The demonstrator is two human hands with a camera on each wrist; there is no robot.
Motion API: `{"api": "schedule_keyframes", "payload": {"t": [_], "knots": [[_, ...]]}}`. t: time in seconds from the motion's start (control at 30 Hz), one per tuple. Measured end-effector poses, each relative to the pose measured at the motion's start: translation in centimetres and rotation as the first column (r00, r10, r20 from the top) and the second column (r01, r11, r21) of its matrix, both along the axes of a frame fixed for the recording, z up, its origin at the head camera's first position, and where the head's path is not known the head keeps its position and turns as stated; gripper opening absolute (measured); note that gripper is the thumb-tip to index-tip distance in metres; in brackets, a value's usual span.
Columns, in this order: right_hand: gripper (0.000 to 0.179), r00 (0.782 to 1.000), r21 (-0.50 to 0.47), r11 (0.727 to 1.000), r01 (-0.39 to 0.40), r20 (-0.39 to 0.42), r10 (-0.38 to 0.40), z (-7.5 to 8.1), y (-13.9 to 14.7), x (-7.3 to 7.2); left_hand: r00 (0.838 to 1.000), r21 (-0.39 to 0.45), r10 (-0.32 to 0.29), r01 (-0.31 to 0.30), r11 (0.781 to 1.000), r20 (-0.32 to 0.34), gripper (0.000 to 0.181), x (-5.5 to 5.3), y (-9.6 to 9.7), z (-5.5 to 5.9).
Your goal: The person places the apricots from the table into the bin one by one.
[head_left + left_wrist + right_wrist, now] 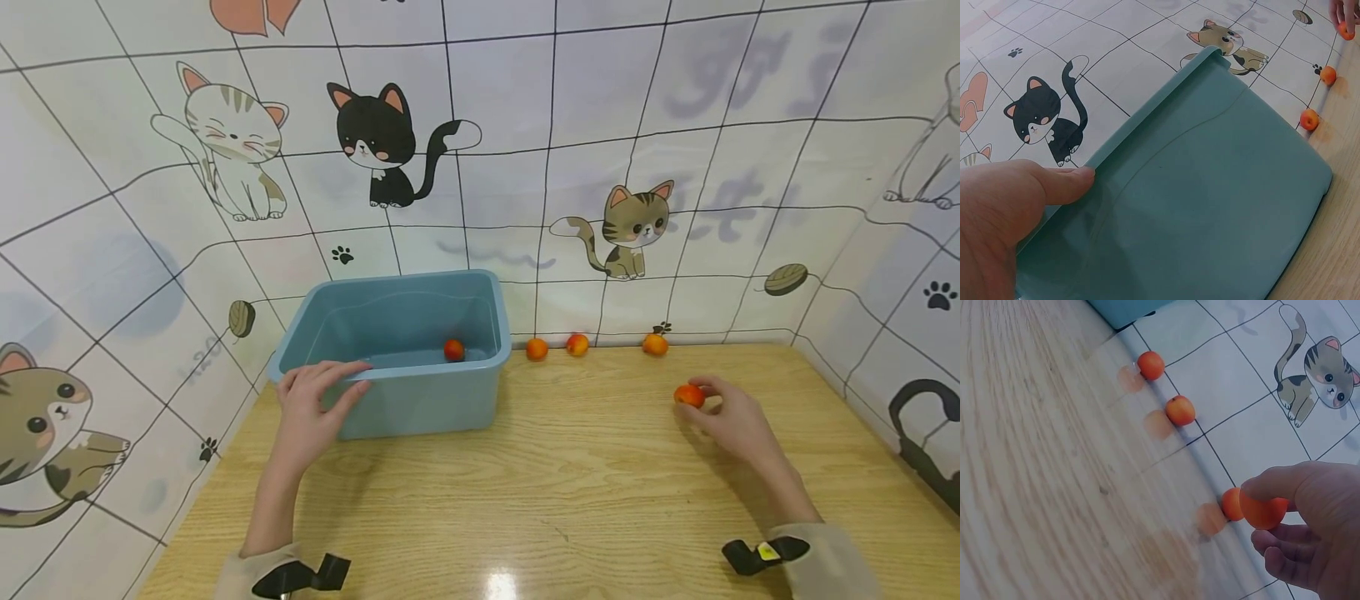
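Observation:
My left hand (311, 412) grips the front rim of a blue-green plastic bin (420, 400) near its left corner. In the left wrist view the thumb (1072, 185) lies against that rim, and the other fingers are hidden. Inside the bin rests one small orange-red fruit (453, 350). Over the right part of the table, my right hand (731, 417) pinches another small orange-red fruit (689, 397) between thumb and fingers. The right wrist view shows this held fruit (1263, 511) just in front of one by the wall.
Three similar fruits lie along the table's back edge: one (536, 349) nearest the bin, a second (577, 345) beside it, and a third (656, 345) farther right. Behind the wooden table (555, 475) hangs a white cat-print sheet (517, 183), which also lines the sides.

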State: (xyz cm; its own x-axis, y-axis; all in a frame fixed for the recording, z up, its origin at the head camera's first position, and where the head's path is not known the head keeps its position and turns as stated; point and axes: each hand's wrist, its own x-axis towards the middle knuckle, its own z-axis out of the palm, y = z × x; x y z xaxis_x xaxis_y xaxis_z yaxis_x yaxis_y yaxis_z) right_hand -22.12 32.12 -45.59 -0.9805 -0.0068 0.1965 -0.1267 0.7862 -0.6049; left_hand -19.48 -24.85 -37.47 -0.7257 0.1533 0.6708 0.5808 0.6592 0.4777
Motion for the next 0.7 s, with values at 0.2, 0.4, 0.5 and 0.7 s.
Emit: {"api": "schedule_keyframes", "payload": {"t": [0.2,0.4,0.5,0.7], "knots": [[0.053,0.999,-0.015,1.0,-0.024,-0.032,0.024,0.7,-0.6,0.1,1.0,0.001,0.003,-0.003,1.0,0.001,0.027,0.0,0.0,0.0],[0.05,0.996,-0.012,0.999,-0.03,-0.088,0.029,1.4,-1.3,0.1,1.0,0.005,0.001,-0.001,1.0,0.001,0.027,0.0,-0.1,0.0],[0.049,0.992,0.008,0.999,-0.031,-0.119,0.031,2.0,-1.8,0.2,1.0,0.005,-0.001,0.001,1.0,0.0,0.027,0.0,0.0,0.0],[0.05,0.986,0.007,0.999,-0.044,-0.161,0.045,3.9,-3.3,0.6,1.0,0.0,-0.001,0.001,1.0,0.002,0.027,-0.1,-0.1,-0.1]]}}
